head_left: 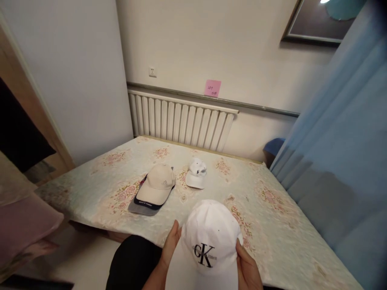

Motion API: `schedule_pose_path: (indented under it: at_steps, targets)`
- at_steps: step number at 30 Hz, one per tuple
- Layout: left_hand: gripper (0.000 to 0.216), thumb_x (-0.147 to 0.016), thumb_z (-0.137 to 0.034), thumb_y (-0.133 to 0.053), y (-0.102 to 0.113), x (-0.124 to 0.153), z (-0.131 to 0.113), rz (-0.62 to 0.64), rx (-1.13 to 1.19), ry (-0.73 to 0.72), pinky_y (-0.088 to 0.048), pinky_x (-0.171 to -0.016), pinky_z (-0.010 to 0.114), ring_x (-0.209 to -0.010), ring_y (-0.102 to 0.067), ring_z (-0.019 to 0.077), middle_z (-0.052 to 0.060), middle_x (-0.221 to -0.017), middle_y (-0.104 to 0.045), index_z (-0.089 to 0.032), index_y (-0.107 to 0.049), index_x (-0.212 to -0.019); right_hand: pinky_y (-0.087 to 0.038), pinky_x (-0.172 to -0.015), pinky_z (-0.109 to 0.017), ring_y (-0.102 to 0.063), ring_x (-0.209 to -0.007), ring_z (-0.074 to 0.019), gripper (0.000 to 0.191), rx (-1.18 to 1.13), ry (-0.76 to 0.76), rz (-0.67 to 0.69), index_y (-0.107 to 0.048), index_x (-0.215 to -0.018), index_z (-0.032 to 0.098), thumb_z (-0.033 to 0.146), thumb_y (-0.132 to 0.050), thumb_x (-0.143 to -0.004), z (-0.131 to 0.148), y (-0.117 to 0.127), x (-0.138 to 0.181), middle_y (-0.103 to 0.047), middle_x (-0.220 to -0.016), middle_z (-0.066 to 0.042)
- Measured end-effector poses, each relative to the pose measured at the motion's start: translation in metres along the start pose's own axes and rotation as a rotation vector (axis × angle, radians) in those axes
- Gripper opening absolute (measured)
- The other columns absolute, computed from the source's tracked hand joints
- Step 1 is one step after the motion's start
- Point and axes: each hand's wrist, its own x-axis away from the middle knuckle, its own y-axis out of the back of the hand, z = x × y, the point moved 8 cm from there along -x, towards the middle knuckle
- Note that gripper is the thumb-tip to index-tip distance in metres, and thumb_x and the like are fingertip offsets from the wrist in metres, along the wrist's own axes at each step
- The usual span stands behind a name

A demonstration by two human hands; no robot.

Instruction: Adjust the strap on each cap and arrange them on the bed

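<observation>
The CK cap (208, 237) sits between the left hand (171, 245) and the right hand (249, 266), both partly curled, gripping its sides, thumbs uppermost.

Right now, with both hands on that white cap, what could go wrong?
The white cap might dent if the left hand and right hand, holding its sides, squeeze too hard. Nearby, the beige cap rests over darker brims, so a bump could shift that stack.
</observation>
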Motion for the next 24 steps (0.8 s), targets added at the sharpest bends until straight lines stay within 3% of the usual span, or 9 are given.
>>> schedule_pose_path:
  at_steps: [4,14,20,24]
  targets:
    - [0.071,-0.073,-0.064,-0.049,-0.005,-0.005,-0.001,0.021,0.01,0.013,-0.029,-0.1,0.049,-0.118,-0.047,0.0375,0.011,-0.119,-0.062,-0.017,-0.053,-0.125,-0.045,-0.093,-0.045,-0.061,-0.103,-0.0309,0.055,0.074,0.007,-0.033,-0.066,-0.109,0.017,0.051,-0.068,-0.065,-0.002,0.006,-0.002,-0.072,-0.098,-0.01]
    - [0.074,-0.075,-0.066,-0.044,-0.003,-0.013,0.01,0.117,0.031,0.097,-0.029,-0.101,0.048,-0.112,-0.053,0.0366,0.014,-0.114,-0.065,-0.012,-0.052,-0.126,-0.045,-0.093,-0.046,-0.061,-0.104,-0.0293,0.055,0.071,-0.04,0.034,-0.065,-0.11,0.017,0.053,-0.065,-0.068,-0.004,0.004,-0.002,-0.072,-0.098,-0.01]
    - [0.071,-0.078,-0.062,-0.044,0.013,-0.021,0.011,0.121,0.04,0.07,-0.027,-0.102,0.046,-0.114,-0.053,0.034,0.012,-0.115,-0.064,-0.013,-0.047,-0.13,-0.038,-0.102,-0.04,-0.056,-0.112,-0.0266,0.05,0.077,0.047,-0.103,-0.067,-0.107,0.022,0.055,-0.063,-0.069,0.005,0.005,-0.002,-0.069,-0.109,-0.006]
    - [0.072,-0.079,-0.061,-0.044,0.016,-0.024,0.009,0.11,0.044,0.03,-0.027,-0.103,0.046,-0.114,-0.053,0.0334,0.012,-0.116,-0.064,-0.012,-0.046,-0.13,-0.035,-0.103,-0.044,-0.055,-0.113,-0.0271,0.051,0.011,-0.035,-0.006,-0.063,-0.113,0.02,0.05,-0.06,-0.073,-0.004,-0.001,-0.002,-0.068,-0.111,-0.007]
